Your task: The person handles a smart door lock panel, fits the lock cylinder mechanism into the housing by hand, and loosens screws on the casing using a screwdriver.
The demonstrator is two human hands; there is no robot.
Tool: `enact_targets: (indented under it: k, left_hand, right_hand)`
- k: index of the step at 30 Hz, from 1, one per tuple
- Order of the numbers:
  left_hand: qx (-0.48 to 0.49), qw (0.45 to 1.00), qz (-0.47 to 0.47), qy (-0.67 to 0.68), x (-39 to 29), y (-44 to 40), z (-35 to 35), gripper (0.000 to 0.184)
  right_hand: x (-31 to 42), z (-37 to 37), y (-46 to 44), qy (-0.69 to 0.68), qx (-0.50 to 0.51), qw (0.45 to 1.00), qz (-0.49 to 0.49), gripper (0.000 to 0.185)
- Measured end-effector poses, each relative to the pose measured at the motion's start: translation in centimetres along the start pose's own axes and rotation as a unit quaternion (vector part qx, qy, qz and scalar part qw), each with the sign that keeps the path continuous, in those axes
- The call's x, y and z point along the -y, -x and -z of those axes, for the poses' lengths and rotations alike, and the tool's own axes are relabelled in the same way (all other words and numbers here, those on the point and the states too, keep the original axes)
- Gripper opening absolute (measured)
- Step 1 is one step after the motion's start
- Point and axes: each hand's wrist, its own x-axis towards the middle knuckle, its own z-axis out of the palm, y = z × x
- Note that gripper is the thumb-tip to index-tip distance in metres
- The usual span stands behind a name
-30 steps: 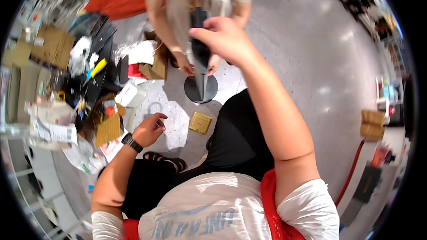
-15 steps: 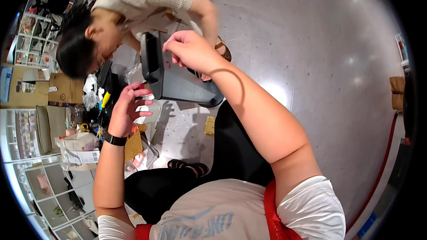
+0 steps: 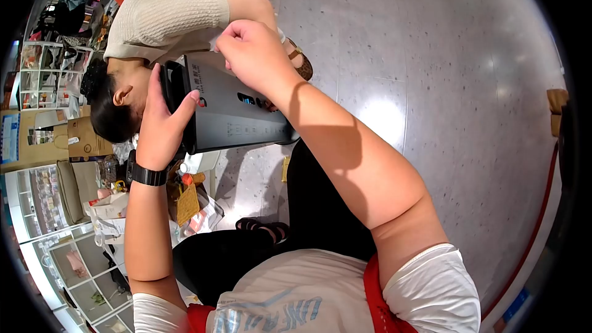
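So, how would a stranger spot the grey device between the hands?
From the wearer's white shirt at the bottom, go up to the left hand and right hand. Between them is the grey device. Unlike the cream knit top above it, it is smooth-sided, with a black end and printed marks.

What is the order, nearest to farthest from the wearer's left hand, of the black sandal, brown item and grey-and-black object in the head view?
1. Grey-and-black object, right beside the left hand.
2. Black sandal, lower, near the middle.
3. Brown item, at the far right edge.
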Motion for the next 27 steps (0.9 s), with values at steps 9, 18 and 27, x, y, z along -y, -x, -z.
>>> enact_targets:
  k: [9,18,27]
  left_hand:
    - [-0.015,0.996,-0.026,-0.082,0.7,0.1,-0.7,0.077]
    - [-0.003,0.999,-0.007,-0.050,0.1,0.2,-0.6,0.075]
    - [-0.022,0.993,-0.036,-0.107,1.1,0.1,-0.6,0.075]
  right_hand:
    - [0.3,-0.1,0.1,-0.026,-0.015,1.000,0.006,0.024]
    - [0.9,-0.1,0.6,0.024,-0.055,0.998,0.028,0.024]
    - [0.9,-0.1,0.4,0.018,-0.048,0.999,0.014,0.024]
